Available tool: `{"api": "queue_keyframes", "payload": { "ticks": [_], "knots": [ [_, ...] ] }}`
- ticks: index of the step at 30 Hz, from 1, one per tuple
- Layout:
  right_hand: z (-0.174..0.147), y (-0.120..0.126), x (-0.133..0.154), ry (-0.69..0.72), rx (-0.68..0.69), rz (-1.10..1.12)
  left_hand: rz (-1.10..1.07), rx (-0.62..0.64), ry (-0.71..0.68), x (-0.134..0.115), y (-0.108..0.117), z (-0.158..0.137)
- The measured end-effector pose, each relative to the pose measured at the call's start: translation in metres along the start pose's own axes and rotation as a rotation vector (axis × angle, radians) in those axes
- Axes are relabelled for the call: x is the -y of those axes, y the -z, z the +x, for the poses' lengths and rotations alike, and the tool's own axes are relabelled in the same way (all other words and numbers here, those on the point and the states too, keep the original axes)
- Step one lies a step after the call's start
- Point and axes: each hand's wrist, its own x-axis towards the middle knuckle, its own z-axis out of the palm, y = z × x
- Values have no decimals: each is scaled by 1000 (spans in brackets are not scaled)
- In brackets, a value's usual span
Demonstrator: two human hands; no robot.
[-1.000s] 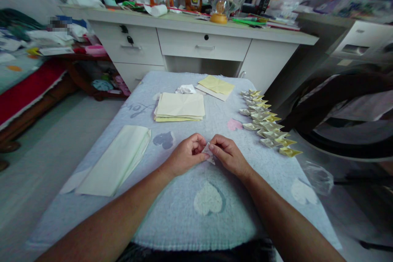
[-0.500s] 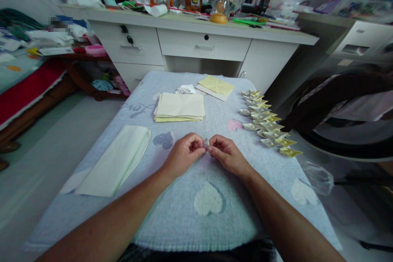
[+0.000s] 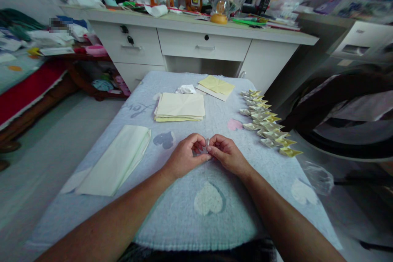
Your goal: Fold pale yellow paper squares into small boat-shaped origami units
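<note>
A small piece of folded whitish paper [image 3: 207,142] is pinched between my two hands, just above the cloth-covered table [image 3: 166,217]. My left hand [image 3: 184,157] curls its fingers round the left side, its thumb stretched along below. From the right, my right hand [image 3: 229,154] grips the paper between thumb and bent index finger. Most of the paper is hidden by the fingers, so its exact shape cannot be made out. Off to the right stand several folded paper boats [image 3: 270,125], white and yellow, in a slanting row.
Beyond my hands lies a stack of cream paper [image 3: 179,104], with a crumpled white tissue [image 3: 186,89] and yellow sheets [image 3: 216,85] behind it. At left rests a folded pale sheet bundle [image 3: 115,161]. A white desk [image 3: 202,45] backs the table; a washing machine [image 3: 362,49] stands right.
My left thumb has slid slightly right, and the left fingers have parted a little from it. The paper piece shows narrower and more upright. My right hand has hardly moved.
</note>
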Motion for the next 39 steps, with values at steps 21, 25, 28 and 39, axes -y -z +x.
{"api": "queue_keyframes", "payload": {
  "ticks": [21,25,28,39],
  "knots": [
    [1,-1,1,27,-27,-21,-345,48,93,1,1,4],
    [1,-2,2,42,-49,-41,-386,41,115,1,1,4],
    [1,-2,2,52,-57,-38,-403,42,119,3,1,4],
    [1,-1,-1,53,-61,-32,-482,57,134,5,1,3]
  ]
}}
